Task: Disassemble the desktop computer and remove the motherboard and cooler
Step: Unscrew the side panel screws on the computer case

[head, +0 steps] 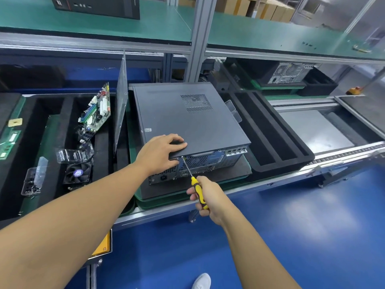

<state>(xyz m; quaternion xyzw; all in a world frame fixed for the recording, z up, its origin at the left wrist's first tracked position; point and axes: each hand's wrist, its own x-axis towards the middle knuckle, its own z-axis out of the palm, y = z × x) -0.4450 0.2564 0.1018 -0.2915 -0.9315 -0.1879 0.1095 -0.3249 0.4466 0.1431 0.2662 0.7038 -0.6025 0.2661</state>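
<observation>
While left hand [161,152] rests flat on computer case [187,119], right hand [210,198] grasping screwdriver [194,181]

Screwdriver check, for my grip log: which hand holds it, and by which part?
The right hand grips the screwdriver by its yellow-black handle; the left hand only rests on the case.

Three computer cases are counted: the near case [187,117], the shelf case [98,6] and the far case [289,73]. One screwdriver [198,188], one circuit board [96,110], one fan [77,174], one loose metal panel [121,101] and one shoe [201,281] are recorded. Two hands are noted, the left hand [160,153] and the right hand [210,197]. The cardboard boxes [270,10] cannot be counted reliably.
</observation>
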